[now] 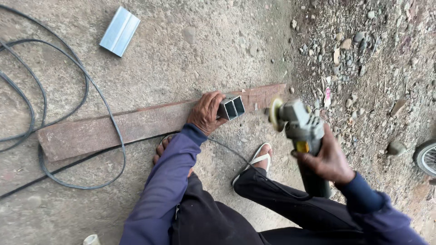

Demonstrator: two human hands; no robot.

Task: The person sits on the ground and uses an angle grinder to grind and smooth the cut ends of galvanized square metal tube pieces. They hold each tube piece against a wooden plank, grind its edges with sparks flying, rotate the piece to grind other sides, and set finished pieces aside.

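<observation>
My left hand (206,112) grips two short rectangular metal tube pieces (232,107), side by side with their open ends facing me, and holds them on a long reddish wooden plank (104,130). My right hand (327,159) is closed around the handle of a grey angle grinder (297,124). Its disc (274,113) hangs a little to the right of the tubes and does not touch them. I squat on the concrete ground, my right foot in a white sandal (259,159).
A black cable (86,86) loops over the concrete at the left and crosses the plank. Another cut metal tube piece (119,31) lies at the top left. Gravel and stones (363,54) cover the right side. Part of a wheel (427,156) shows at the right edge.
</observation>
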